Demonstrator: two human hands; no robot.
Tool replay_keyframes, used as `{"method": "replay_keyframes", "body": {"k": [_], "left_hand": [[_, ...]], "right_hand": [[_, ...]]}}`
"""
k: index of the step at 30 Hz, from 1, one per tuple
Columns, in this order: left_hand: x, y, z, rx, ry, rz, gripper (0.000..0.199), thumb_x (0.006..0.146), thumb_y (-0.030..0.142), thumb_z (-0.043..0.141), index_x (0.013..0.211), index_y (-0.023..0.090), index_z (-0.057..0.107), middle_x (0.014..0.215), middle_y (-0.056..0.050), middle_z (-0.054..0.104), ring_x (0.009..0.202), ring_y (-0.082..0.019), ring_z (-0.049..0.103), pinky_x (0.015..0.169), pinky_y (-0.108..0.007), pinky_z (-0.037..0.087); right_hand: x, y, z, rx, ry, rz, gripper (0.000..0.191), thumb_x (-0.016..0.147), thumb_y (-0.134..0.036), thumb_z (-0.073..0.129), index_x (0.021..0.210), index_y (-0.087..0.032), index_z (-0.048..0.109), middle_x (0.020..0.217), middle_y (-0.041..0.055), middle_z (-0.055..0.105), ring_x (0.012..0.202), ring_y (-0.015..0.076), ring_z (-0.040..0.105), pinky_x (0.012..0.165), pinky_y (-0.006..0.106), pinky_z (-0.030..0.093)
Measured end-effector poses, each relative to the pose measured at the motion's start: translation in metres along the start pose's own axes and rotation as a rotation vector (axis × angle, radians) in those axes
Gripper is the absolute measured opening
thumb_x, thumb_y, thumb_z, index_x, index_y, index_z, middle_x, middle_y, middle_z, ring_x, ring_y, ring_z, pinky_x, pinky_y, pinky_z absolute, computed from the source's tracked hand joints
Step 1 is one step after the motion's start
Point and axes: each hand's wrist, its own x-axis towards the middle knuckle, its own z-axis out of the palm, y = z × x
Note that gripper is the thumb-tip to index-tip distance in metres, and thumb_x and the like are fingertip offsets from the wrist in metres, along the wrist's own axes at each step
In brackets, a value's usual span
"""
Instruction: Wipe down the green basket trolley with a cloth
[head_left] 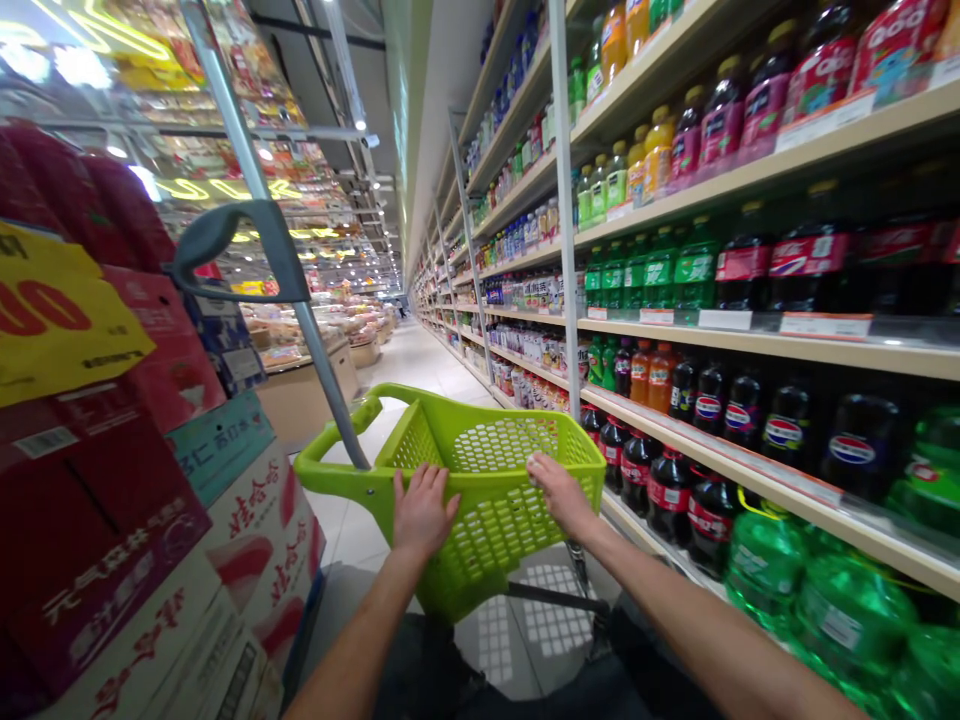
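A lime-green plastic shopping cart (495, 520) stands side-on before me, its mesh basket tilted in view. My left hand (424, 508) is closed over the near top rim, fingers bent across it and thumb along the outer side. Farther right along the same rim, my right hand (555, 488) grips the edge, with its fingertips partly hidden inside. The cart's push handle (330, 440) is at the left, and a grey metal pole (326, 360) with a grey loop grip (244, 250) rises beside it. No goods show in the visible part of the basket.
Shelves (750, 340) of bottled drinks line the right side, with large green bottles (855, 610) low and near. Stacked drink cartons (97, 500) with a yellow price sign (64, 310) crowd the left. A tiled aisle (409, 350) runs ahead between shelves and display counters (307, 390).
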Motion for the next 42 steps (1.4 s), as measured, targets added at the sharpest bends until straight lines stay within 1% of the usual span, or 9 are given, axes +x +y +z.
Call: {"method": "replay_keyframes", "body": {"k": [3, 9, 16, 23, 26, 30, 32, 38, 42], "left_hand": [[-0.001, -0.002, -0.002, 0.022, -0.012, 0.017, 0.038, 0.083, 0.032, 0.043, 0.117, 0.017, 0.052, 0.125, -0.009, 0.054, 0.122, -0.026, 0.039, 0.106, -0.054, 0.012], [-0.001, 0.002, 0.0, 0.027, -0.021, 0.009, 0.042, 0.08, 0.03, 0.045, 0.12, 0.015, 0.05, 0.127, -0.01, 0.052, 0.125, -0.027, 0.036, 0.107, -0.053, 0.011], [0.0, 0.003, 0.0, 0.049, -0.062, -0.006, 0.045, 0.079, 0.028, 0.046, 0.122, 0.016, 0.049, 0.13, -0.009, 0.049, 0.127, -0.026, 0.033, 0.108, -0.051, 0.012], [-0.002, 0.006, -0.001, 0.045, -0.055, -0.024, 0.047, 0.078, 0.028, 0.046, 0.123, 0.013, 0.048, 0.131, -0.011, 0.048, 0.128, -0.027, 0.031, 0.108, -0.051, 0.012], [-0.001, 0.006, 0.001, 0.036, -0.052, -0.033, 0.048, 0.078, 0.028, 0.046, 0.123, 0.012, 0.048, 0.131, -0.011, 0.048, 0.129, -0.027, 0.03, 0.108, -0.051, 0.012], [-0.001, 0.004, 0.002, 0.044, -0.05, -0.014, 0.048, 0.077, 0.026, 0.047, 0.123, 0.013, 0.047, 0.131, -0.01, 0.047, 0.129, -0.026, 0.031, 0.108, -0.05, 0.012], [-0.002, 0.002, 0.001, 0.048, -0.049, -0.008, 0.048, 0.077, 0.026, 0.046, 0.123, 0.013, 0.047, 0.131, -0.01, 0.047, 0.128, -0.026, 0.031, 0.108, -0.05, 0.012], [-0.002, 0.005, 0.002, 0.044, -0.038, -0.03, 0.047, 0.077, 0.026, 0.046, 0.122, 0.014, 0.049, 0.13, -0.011, 0.049, 0.128, -0.027, 0.031, 0.108, -0.05, 0.013], [0.0, 0.008, 0.003, 0.053, -0.049, -0.045, 0.048, 0.077, 0.027, 0.046, 0.123, 0.014, 0.048, 0.131, -0.011, 0.048, 0.129, -0.027, 0.03, 0.107, -0.051, 0.014]], "right_hand": [[-0.001, 0.002, 0.007, 0.037, 0.061, -0.107, 0.061, 0.067, 0.006, 0.035, 0.117, -0.022, 0.054, 0.132, 0.0018, 0.047, 0.125, 0.0127, 0.035, 0.104, 0.032, 0.032], [-0.026, 0.081, -0.011, -0.036, 0.239, 0.193, 0.05, 0.069, 0.002, 0.036, 0.109, -0.015, 0.06, 0.121, 0.0117, 0.055, 0.117, 0.0217, 0.047, 0.097, 0.044, 0.04], [-0.004, 0.021, 0.017, 0.143, 0.17, -0.088, 0.058, 0.065, 0.005, 0.035, 0.11, -0.022, 0.059, 0.128, 0.0028, 0.05, 0.123, 0.0156, 0.04, 0.102, 0.035, 0.035], [-0.024, 0.09, -0.018, 0.043, 0.299, 0.277, 0.049, 0.066, 0.002, 0.036, 0.103, -0.017, 0.062, 0.12, 0.0106, 0.055, 0.112, 0.0221, 0.051, 0.095, 0.041, 0.042], [-0.02, 0.073, -0.011, 0.049, 0.268, 0.246, 0.049, 0.066, 0.002, 0.036, 0.104, -0.016, 0.062, 0.118, 0.0111, 0.056, 0.111, 0.0215, 0.051, 0.095, 0.04, 0.042], [-0.003, 0.024, 0.011, 0.158, 0.16, -0.04, 0.056, 0.064, 0.004, 0.037, 0.108, -0.021, 0.06, 0.123, 0.0054, 0.054, 0.117, 0.0174, 0.046, 0.099, 0.036, 0.037], [-0.003, 0.026, 0.01, 0.205, 0.139, -0.097, 0.057, 0.064, 0.004, 0.036, 0.109, -0.023, 0.06, 0.125, 0.004, 0.052, 0.119, 0.0169, 0.044, 0.099, 0.037, 0.037], [-0.025, 0.086, -0.009, 0.113, 0.36, 0.294, 0.051, 0.065, 0.0, 0.036, 0.105, -0.019, 0.062, 0.12, 0.0081, 0.054, 0.114, 0.0198, 0.049, 0.099, 0.039, 0.037], [-0.015, 0.045, 0.011, 0.134, 0.305, 0.11, 0.055, 0.064, 0.002, 0.036, 0.108, -0.02, 0.06, 0.121, 0.0062, 0.055, 0.118, 0.0184, 0.045, 0.101, 0.037, 0.036]]}}
